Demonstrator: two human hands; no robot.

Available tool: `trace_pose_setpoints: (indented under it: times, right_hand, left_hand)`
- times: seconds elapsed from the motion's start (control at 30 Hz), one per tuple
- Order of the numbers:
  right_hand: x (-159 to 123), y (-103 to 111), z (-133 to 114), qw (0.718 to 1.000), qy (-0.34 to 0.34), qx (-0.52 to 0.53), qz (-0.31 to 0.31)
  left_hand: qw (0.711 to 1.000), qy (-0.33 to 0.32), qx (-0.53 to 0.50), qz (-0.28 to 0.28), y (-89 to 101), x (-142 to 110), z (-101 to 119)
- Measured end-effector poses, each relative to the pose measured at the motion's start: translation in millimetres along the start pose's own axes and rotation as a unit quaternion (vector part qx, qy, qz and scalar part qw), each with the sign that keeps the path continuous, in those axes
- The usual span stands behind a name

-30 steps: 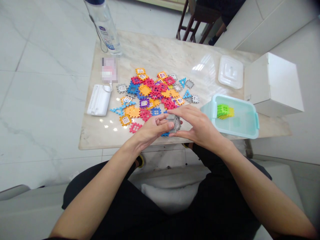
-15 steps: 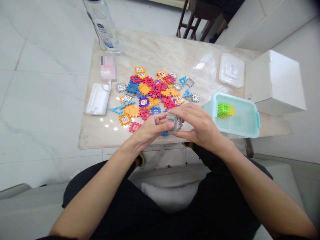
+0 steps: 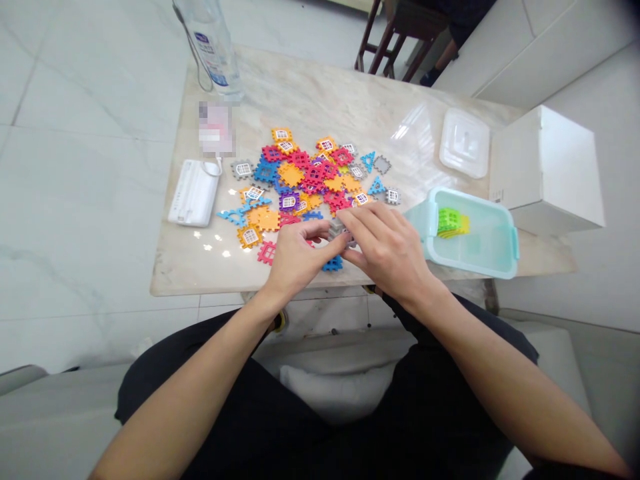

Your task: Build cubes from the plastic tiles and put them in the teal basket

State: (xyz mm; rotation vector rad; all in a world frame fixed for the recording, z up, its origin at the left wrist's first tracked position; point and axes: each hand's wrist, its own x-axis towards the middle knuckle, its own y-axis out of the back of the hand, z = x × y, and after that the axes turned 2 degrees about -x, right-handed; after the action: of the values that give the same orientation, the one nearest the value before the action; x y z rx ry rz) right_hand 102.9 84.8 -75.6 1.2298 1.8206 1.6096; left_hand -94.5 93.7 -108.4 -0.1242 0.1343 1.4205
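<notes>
Between both hands is a small stack of grey interlocking building tiles [image 3: 338, 231], mostly covered by fingers. My left hand [image 3: 300, 253] grips it from the left, thumb across the near side. From the right, my right hand [image 3: 390, 250] closes over its top and right side. Just beyond lies a loose pile of toothed plastic tiles, with a red tile [image 3: 314, 175], an orange tile [image 3: 291, 175] and a purple window tile [image 3: 289, 202] among them. One blue tile [image 3: 332, 263] lies below the held stack, partly hidden by the hands.
Right of my hands stands a pale teal bin [image 3: 487, 250] with green tiles [image 3: 449, 221] and yellow ones inside. Behind it are a clear lid [image 3: 465, 143] and a white box [image 3: 565, 167]. At left are a water bottle [image 3: 213, 53] and a white power bank [image 3: 195, 193].
My right hand has shifted left and wrapped further over the grey stack, which now shows less. The left hand has turned slightly, and the view has shifted a little.
</notes>
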Motion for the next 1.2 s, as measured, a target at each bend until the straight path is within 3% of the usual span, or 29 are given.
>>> trace_pose_setpoints:
  times: [0.37,0.73,1.0,1.2]
  right_hand:
    - [6.9,11.8,9.4,0.999,-0.018,-0.001,-0.047]
    - [5.1,3.8,7.2,0.999,-0.002,-0.006,-0.036]
    - [1.2,1.9,8.0,0.999,-0.032,0.011,-0.036]
    - [1.3,3.2,10.1,0.999,-0.029,0.010,-0.018]
  left_hand:
    - [0.991,0.101,-0.078,0.036,11.9,9.1,-4.7]
    - [0.997,0.064,-0.024,-0.045,5.2,6.3,-1.6]
    - [0.997,0.067,-0.028,-0.007,-6.2,6.0,-5.8]
    - [0.999,0.046,-0.021,-0.013,-6.6,7.2,-4.0]
